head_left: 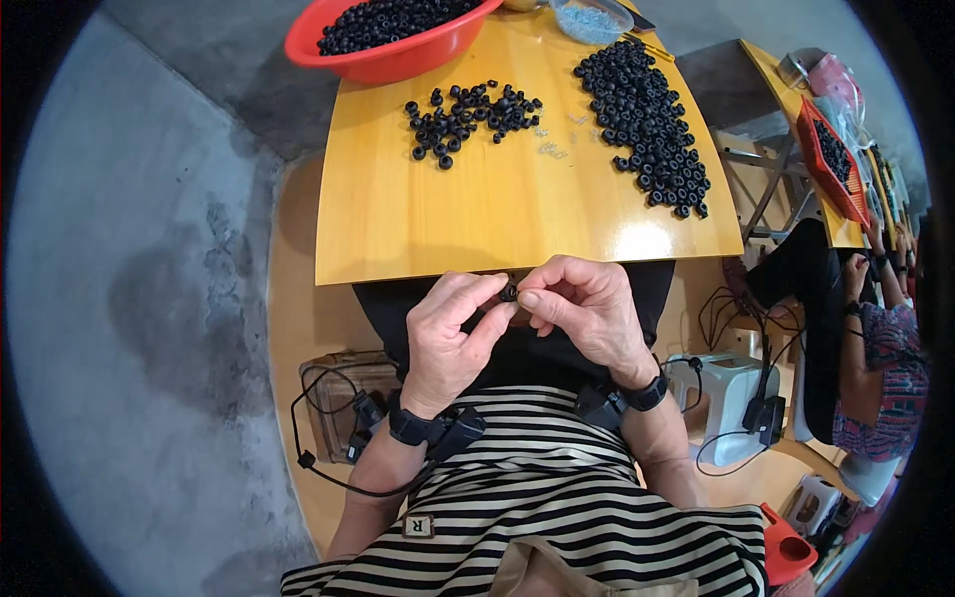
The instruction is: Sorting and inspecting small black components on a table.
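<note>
Just off the table's near edge, my left hand [453,333] pinches a small round black ring-shaped part [508,293] between thumb and fingertips. My right hand [587,303] meets it from the other side, thumb and index finger pressed together against the part. Whatever sits in that right pinch is too small to make out. Beyond my hands, a loose scatter of similar black parts [468,119] lies on the yellow wooden table [418,219]. A larger spread of black rings [642,124] covers its right side. Between them are several tiny clear pieces [550,149].
A red basin [398,62] of black parts stands at the far left, a clear tub [592,20] of pale blue bits at the far right. Rightward are a white stool [731,393], cables, and a seated person [880,368] by a red tray [846,199].
</note>
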Demonstrator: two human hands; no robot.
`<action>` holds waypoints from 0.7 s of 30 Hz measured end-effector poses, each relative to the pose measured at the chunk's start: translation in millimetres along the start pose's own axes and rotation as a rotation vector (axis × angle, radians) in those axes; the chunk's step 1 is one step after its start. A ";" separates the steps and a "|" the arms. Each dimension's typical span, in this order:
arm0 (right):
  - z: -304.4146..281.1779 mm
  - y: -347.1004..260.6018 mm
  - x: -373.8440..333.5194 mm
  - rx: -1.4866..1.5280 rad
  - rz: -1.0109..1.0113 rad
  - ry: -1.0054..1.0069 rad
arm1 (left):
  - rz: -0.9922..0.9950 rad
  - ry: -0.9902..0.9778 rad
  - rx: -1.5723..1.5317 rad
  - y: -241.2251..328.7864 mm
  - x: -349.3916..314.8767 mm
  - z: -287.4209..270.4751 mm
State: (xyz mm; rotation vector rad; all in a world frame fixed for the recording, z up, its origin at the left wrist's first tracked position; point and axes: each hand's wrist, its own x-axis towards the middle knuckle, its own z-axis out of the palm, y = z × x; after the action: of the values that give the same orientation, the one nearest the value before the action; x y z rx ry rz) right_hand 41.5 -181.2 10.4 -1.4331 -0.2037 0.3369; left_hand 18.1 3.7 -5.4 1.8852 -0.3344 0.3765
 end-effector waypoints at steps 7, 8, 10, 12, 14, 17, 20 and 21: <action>0.3 -3.3 2.4 -0.026 0.071 0.003 | 0.085 -0.016 0.119 5.9 2.0 0.2; -0.6 -2.3 3.0 -0.005 0.062 -0.009 | 0.090 -0.022 0.126 6.5 2.3 0.2; -3.5 1.6 4.5 0.038 0.045 -0.034 | 0.081 -0.022 0.092 5.3 1.6 0.7; -4.4 2.8 5.7 0.014 0.049 -0.038 | 0.084 -0.027 0.071 4.8 1.4 0.9; -6.0 5.3 7.6 0.036 0.063 -0.057 | 0.101 -0.038 0.059 4.5 2.1 0.8; -9.9 14.9 11.9 0.153 0.107 -0.112 | 0.036 -0.059 -0.110 -0.5 -0.6 0.0; -10.2 20.7 13.7 0.312 0.155 -0.150 | -0.005 -0.059 -0.219 -5.7 -4.4 -1.9; -9.3 20.6 13.7 0.377 0.161 -0.153 | -0.006 -0.055 -0.224 -5.8 -4.2 -2.4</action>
State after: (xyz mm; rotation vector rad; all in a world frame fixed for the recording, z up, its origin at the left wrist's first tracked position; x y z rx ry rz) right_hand 55.3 -183.0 -12.1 -1.0537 -0.1394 0.5857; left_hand 16.5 8.1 -11.3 1.6786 -0.3916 0.2710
